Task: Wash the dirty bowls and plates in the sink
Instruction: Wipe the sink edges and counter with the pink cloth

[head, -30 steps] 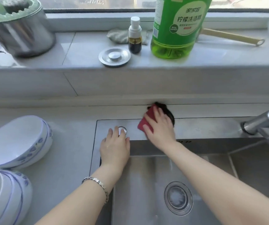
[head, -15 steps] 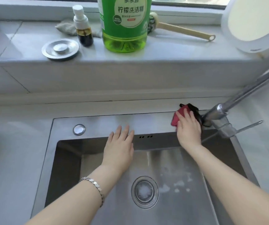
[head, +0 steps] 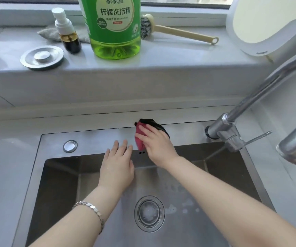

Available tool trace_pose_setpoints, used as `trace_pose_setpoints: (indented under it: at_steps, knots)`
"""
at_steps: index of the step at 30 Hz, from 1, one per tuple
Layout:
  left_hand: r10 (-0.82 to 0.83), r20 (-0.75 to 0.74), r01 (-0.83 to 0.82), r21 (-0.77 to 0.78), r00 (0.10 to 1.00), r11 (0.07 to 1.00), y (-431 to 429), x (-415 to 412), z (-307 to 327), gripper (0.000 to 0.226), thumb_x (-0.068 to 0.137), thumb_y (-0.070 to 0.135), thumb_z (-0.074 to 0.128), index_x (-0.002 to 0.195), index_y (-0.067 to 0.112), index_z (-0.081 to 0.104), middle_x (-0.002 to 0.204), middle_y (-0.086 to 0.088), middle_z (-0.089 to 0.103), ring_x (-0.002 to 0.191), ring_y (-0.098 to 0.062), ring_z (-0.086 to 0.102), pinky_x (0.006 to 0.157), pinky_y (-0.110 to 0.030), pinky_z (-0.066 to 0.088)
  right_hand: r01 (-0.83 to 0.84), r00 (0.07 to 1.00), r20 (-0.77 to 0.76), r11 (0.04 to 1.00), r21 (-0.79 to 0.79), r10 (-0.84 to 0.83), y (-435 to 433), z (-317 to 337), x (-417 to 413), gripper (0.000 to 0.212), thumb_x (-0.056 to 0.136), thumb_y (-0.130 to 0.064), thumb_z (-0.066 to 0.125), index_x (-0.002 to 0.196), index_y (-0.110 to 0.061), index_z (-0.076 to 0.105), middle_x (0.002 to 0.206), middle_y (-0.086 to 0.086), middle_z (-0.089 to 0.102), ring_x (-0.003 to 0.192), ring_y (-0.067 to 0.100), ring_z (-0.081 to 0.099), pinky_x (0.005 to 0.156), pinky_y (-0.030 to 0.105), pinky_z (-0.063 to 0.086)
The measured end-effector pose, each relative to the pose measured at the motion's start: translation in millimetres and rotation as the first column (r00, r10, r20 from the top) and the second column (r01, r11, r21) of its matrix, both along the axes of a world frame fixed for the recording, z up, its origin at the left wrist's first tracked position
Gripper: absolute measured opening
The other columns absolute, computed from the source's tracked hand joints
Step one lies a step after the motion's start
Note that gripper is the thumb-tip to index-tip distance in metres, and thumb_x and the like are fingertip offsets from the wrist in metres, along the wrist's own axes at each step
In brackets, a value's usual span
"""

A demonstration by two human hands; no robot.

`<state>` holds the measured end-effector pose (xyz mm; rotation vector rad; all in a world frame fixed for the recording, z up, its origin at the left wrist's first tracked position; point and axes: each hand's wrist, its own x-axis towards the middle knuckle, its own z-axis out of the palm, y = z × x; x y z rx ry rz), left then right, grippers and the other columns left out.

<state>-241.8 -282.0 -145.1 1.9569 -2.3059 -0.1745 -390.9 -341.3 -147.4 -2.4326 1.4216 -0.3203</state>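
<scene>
Around: tall green detergent bottle point(head: 114, 29), chrome tap point(head: 222, 129).
Right hand point(head: 157, 143): fingers flat on red-and-black cloth point(head: 140, 138).
Left hand point(head: 117, 166): fingers straight on steel sink point(head: 93, 138).
Change: cloth slid left from tap.

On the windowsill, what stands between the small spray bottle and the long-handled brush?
The head view shows the big green detergent bottle standing between the spray bottle and the brush.
</scene>
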Motion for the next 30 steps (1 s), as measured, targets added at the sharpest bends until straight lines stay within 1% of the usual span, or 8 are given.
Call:
trace_pose_setpoints:
  at_steps: [4, 8, 14, 18, 22, 25, 27, 30]
  knots:
    - [-0.01, 0.025, 0.011, -0.015, 1.0, 1.0, 0.4, -0.9, -1.3, 0.039, 0.061, 0.006, 0.073, 0.099, 0.0, 0.069, 0.109, -0.018, 0.068, 0.099, -0.043, 0.064, 0.074, -0.057, 0.052, 0.249, 0.959, -0.144, 0.968, 0.02, -0.244, -33.4, 1.3, -21.8, 0.044, 0.096, -0.037, 0.033, 0.14, -0.037, 0.037, 0.157, -0.001, 0.016, 0.144, 0.02, 0.011, 0.109, 0.038, 0.015]
    - [-0.006, 0.027, 0.006, 0.003, 1.0, 1.0, 1.5, -2.3, -1.5, 0.048, 0.055, 0.003, 0.084, 0.101, -0.001, 0.068, 0.11, -0.02, 0.067, 0.101, -0.045, 0.063, 0.076, -0.058, 0.051, 0.484, 0.866, -0.153, 0.875, 0.015, -0.477, -27.7, 1.4, -50.6, 0.048, 0.097, -0.037, 0.034, 0.144, -0.031, 0.03, 0.157, 0.004, 0.013, 0.145, 0.023, 0.004, 0.114, 0.041, 0.002]
    - [0.022, 0.014, -0.023, 0.044, 1.0, 0.999, 4.5, -1.6, -0.5, 0.048, 0.068, 0.006, 0.079, 0.112, -0.003, 0.063, 0.123, -0.022, 0.06, 0.115, -0.046, 0.054, 0.09, -0.059, 0.046, 0.596, 0.801, -0.021, 0.795, 0.109, -0.598, 17.0, 0.2, -96.8, 0.041, 0.1, -0.023, 0.032, 0.139, -0.017, 0.041, 0.15, 0.006, 0.032, 0.138, 0.023, 0.027, 0.109, 0.025, 0.018]
    - [0.091, 0.156, -0.116, 0.158, 0.983, 0.981, 7.4, -21.8, 18.4, 0.052, 0.095, 0.031, 0.046, 0.14, 0.007, 0.036, 0.151, -0.011, 0.03, 0.142, -0.03, 0.021, 0.115, -0.045, 0.016, 0.596, 0.791, 0.06, 0.789, 0.15, -0.609, 53.8, 3.8, -113.7, 0.041, 0.092, 0.001, 0.04, 0.13, -0.01, 0.051, 0.14, 0.011, 0.043, 0.128, 0.029, 0.036, 0.101, 0.037, 0.031]
    - [0.07, 0.154, -0.097, 0.175, 0.986, 0.98, 10.9, -71.3, 36.5, 0.051, 0.092, 0.028, 0.04, 0.138, 0.006, 0.033, 0.148, -0.012, 0.03, 0.143, -0.027, 0.015, 0.116, -0.041, 0.008, 0.625, 0.723, 0.037, 0.675, 0.391, -0.69, 109.4, 15.3, -154.3, 0.029, 0.095, -0.008, 0.04, 0.097, -0.015, 0.068, 0.104, 0.007, 0.065, 0.103, 0.027, 0.058, 0.075, 0.027, 0.039]
    - [-0.063, 0.044, 0.053, 0.216, 0.997, 0.975, 15.9, -119.5, 37.2, 0.061, 0.092, 0.022, 0.041, 0.146, 0.006, 0.017, 0.157, -0.01, 0.007, 0.146, -0.024, 0.005, 0.118, -0.037, 0.005, 0.723, 0.58, 0.414, 0.678, 0.135, -0.701, 141.0, 44.4, -193.8, 0.027, 0.094, -0.016, 0.039, 0.092, -0.013, 0.066, 0.088, -0.003, 0.064, 0.091, 0.019, 0.059, 0.081, 0.018, 0.04]
    - [-0.121, 0.007, 0.116, 0.229, 0.993, 0.966, 12.3, -148.4, 34.9, 0.064, 0.093, 0.019, 0.039, 0.149, 0.009, 0.008, 0.159, -0.007, -0.004, 0.146, -0.024, -0.002, 0.118, -0.036, 0.003, 0.778, 0.559, 0.472, 0.628, -0.014, -0.682, 134.7, 53.0, -225.6, 0.036, 0.092, -0.025, 0.036, 0.102, -0.005, 0.064, 0.099, 0.005, 0.063, 0.099, 0.019, 0.055, 0.088, 0.016, 0.037]
    - [-0.151, 0.048, 0.137, 0.216, 0.987, 0.967, -1.5, -179.7, 30.1, 0.068, 0.094, 0.018, 0.038, 0.15, 0.011, -0.001, 0.159, -0.004, -0.008, 0.146, -0.022, -0.003, 0.117, -0.039, 0.002, 0.771, 0.541, 0.458, 0.633, 0.065, -0.706, 93.2, 46.0, -266.0, 0.04, 0.096, -0.02, 0.038, 0.129, -0.001, 0.052, 0.133, 0.013, 0.052, 0.125, 0.025, 0.047, 0.103, 0.024, 0.032]
